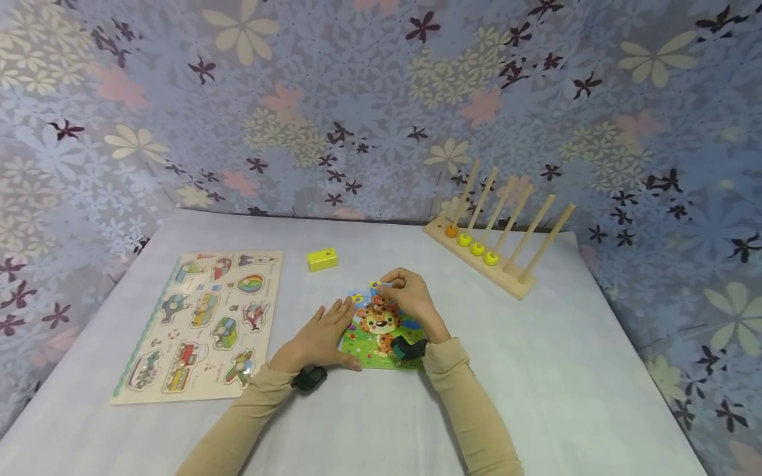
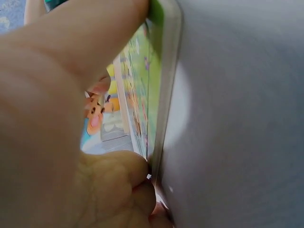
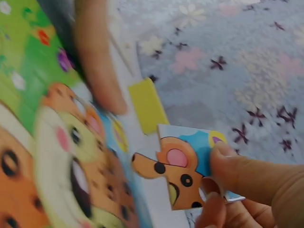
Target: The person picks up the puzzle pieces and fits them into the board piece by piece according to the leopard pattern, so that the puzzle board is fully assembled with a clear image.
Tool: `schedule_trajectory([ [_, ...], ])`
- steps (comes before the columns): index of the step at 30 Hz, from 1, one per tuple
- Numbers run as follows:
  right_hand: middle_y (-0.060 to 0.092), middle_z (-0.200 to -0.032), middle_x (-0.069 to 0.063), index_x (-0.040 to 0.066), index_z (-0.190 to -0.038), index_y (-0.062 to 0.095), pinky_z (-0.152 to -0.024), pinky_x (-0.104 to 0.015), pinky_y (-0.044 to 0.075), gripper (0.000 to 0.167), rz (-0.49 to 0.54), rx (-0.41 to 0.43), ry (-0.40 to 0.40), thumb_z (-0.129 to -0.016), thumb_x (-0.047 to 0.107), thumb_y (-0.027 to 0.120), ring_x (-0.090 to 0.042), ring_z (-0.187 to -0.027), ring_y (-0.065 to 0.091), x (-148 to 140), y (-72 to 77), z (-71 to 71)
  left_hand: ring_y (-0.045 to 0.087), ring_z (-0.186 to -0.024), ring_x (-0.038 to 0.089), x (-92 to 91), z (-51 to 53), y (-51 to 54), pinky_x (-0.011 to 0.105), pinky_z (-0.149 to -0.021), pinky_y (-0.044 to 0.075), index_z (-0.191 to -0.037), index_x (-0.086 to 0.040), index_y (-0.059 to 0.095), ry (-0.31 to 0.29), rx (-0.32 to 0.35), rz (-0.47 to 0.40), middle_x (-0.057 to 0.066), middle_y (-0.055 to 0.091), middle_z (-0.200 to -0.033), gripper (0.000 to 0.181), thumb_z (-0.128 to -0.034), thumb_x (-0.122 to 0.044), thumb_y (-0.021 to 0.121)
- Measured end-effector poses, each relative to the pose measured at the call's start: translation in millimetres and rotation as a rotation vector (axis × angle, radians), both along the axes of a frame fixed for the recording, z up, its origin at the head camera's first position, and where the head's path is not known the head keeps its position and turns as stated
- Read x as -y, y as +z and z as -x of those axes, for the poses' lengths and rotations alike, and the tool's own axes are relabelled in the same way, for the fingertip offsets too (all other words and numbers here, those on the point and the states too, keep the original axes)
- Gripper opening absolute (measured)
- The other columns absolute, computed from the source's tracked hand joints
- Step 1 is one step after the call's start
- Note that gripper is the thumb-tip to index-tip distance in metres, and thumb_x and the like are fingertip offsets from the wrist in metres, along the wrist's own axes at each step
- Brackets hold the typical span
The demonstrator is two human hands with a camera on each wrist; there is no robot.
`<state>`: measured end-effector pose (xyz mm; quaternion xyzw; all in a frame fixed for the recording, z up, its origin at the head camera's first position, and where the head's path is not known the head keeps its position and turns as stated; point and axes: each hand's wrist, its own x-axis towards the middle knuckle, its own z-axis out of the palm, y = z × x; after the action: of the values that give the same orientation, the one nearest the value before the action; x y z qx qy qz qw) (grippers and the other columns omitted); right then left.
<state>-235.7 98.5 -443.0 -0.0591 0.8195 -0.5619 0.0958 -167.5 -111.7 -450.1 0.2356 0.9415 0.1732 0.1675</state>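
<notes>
A jigsaw puzzle of a spotted leopard cub on green grass (image 1: 363, 347) lies on the table between the hands. The right hand (image 1: 412, 297) pinches a puzzle piece (image 3: 183, 164) between thumb and fingers, just above the puzzle's far side. This piece shows an orange ear, an eye and blue sky. Along the puzzle's left edge lies the left hand (image 1: 324, 336), fingers extended and thumb spread toward the near corner. In the left wrist view, its thumb (image 2: 104, 33) touches the rim of the puzzle board (image 2: 166, 85). The right palm hides part of the puzzle's right side.
To the left lies a large wooden picture board (image 1: 223, 357) with vehicle shapes. A yellow block (image 1: 323, 260) sits beyond the puzzle. A wooden peg stand (image 1: 506, 281) with an orange bead and several yellow ones is at the back right. Flowered fabric (image 1: 381, 119) rises behind the table.
</notes>
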Motion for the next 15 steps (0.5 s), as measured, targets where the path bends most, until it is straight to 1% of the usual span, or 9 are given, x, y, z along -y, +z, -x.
schedule_trajectory([
  [4,0.073,-0.09,-0.013,0.005,-0.103,0.065,-0.058,-0.025,0.048,0.016,0.017,-0.021,0.012,-0.089,0.012,0.069,-0.015,-0.067,0.061,11,-5.6,-3.8,0.008,-0.151,0.035,-0.3,0.4,-1.3,0.056,-0.122,0.009,-0.154,0.002,0.013,0.0,-0.002,0.005,0.017,0.008,-0.163,0.114,-0.0769,-0.055,0.074],
  [7,0.072,-0.082,-0.011,0.004,-0.102,0.065,-0.055,-0.023,0.046,0.015,0.021,-0.039,0.029,-0.089,0.01,0.069,-0.013,-0.061,0.059,17,-9.7,-5.8,0.009,-0.151,0.035,-0.3,0.6,-1.9,0.056,-0.122,0.01,-0.154,0.002,0.014,-0.002,-0.011,0.01,0.017,0.009,-0.163,0.113,-0.0768,-0.055,0.074],
  [11,0.065,-0.071,-0.005,0.005,-0.101,0.066,-0.05,-0.021,0.042,0.015,-0.068,-0.06,0.056,-0.089,0.012,0.07,-0.01,-0.055,0.052,24,-17.1,-7.3,0.009,-0.151,0.035,-0.1,0.7,-2.2,0.056,-0.122,0.01,-0.153,0.004,0.016,-0.004,-0.011,0.011,0.017,0.008,-0.163,0.112,-0.0771,-0.055,0.074],
  [15,0.062,-0.076,-0.002,0.005,-0.105,0.065,-0.054,-0.021,0.045,0.022,-0.168,-0.064,0.052,-0.086,0.013,0.073,-0.009,-0.061,0.053,29,-21.0,-8.7,0.009,-0.151,0.035,0.2,0.5,-2.4,0.056,-0.122,0.01,-0.153,0.004,0.016,-0.005,-0.01,0.011,0.017,0.008,-0.163,0.111,-0.0776,-0.055,0.073],
])
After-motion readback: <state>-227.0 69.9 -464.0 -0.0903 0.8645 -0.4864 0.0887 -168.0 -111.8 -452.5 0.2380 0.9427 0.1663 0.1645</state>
